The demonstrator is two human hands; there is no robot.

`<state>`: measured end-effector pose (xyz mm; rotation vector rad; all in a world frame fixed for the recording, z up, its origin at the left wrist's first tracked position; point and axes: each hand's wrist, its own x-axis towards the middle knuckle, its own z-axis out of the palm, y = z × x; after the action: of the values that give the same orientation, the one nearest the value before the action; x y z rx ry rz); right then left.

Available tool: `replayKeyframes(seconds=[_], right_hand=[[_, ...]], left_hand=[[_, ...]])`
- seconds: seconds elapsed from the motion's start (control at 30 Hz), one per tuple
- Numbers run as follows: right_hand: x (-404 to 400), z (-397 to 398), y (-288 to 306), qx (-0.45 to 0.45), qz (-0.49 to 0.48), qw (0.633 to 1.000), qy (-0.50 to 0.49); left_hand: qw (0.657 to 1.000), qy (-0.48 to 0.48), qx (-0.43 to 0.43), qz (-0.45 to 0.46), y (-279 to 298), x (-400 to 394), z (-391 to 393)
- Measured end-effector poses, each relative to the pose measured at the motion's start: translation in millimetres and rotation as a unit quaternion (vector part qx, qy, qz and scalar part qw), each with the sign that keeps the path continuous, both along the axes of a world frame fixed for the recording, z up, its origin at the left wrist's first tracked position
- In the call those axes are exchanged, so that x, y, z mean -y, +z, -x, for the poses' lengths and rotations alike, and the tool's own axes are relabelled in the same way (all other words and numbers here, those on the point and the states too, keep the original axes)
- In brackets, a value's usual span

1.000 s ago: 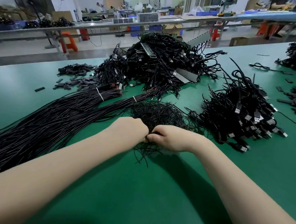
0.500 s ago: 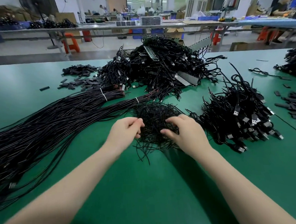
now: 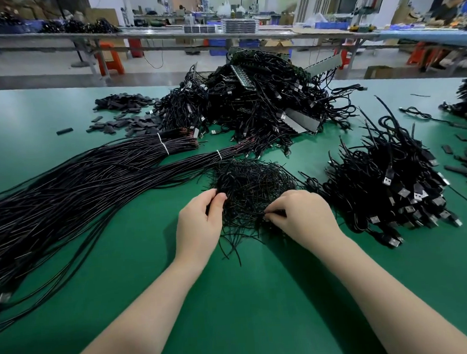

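Green table (image 3: 234, 300) — both hands (image 3: 200, 228) (image 3: 303, 219) pinch the thin-wire tangle (image 3: 252, 186).

No longer touching each other, the hands are working apart on the tangle of thin wires (image 3: 254, 183): the left hand (image 3: 200, 228) is pinching strands at its left edge, the right hand (image 3: 303, 216) picking at its near side.

Out of sight
Fingertips of the right hand (image 3: 303, 216) are buried in the wire tangle (image 3: 252, 184); the long cable bundle (image 3: 64, 203) runs off the left edge.
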<state>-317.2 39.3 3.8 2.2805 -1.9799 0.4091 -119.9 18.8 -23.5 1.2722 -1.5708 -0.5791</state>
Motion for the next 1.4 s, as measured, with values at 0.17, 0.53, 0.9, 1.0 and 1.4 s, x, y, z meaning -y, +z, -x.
replayKeyframes(seconds=[0.17,0.53,0.9,1.0,1.4], right_hand=[[1,-5,1,-0.039,-0.006,0.999,0.026],[4,-8,29,0.066,-0.006,0.997,-0.044],[-14,-37,48,-0.022,0.137,0.98,0.144],[-15,-38,47,-0.042,0.172,0.973,0.148],[-16,-32,51,-0.098,0.181,0.966,0.156]], left_hand=[[1.0,0.004,-0.016,-0.005,-4,5,2],[0.999,-0.012,-0.019,-0.024,-5,3,2],[0.996,-0.059,0.055,0.033,-2,-9,10],[0.996,-0.064,0.049,0.028,-3,-9,9],[0.982,-0.08,0.161,0.058,6,-18,11]])
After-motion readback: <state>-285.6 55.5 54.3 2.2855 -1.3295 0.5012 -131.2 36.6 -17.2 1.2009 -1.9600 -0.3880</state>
